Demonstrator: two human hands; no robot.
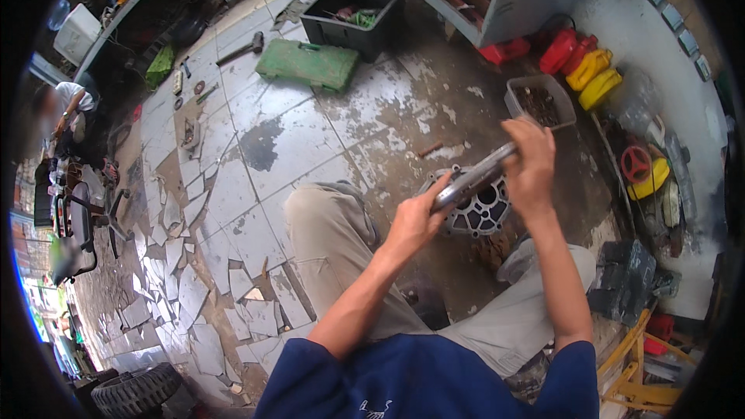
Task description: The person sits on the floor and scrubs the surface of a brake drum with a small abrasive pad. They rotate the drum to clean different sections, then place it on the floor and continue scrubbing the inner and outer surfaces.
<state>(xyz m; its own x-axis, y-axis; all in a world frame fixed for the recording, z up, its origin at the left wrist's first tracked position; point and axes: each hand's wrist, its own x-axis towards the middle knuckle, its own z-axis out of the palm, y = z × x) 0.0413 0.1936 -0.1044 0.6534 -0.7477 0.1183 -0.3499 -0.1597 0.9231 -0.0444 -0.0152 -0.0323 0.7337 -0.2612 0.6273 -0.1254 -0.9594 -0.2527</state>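
A flat grey metal part (475,178) is held up between my two hands, tilted and seen nearly edge-on. My left hand (415,221) grips its lower left end, thumb along the rim. At the upper right end my right hand (531,161) has its fingers closed around the edge, slightly blurred. Below, between my knees, a round ribbed metal housing (479,217) with bolt lugs around its rim rests low near the floor. The held part and my hands cover some of it.
A clear plastic tub (516,97) of small metal pieces stands beyond my right hand. Ahead are a green tool case (306,64), a black crate (379,12) and a hammer (252,45). Broken tiles (190,291) cover the left floor. Another person (70,105) crouches at far left.
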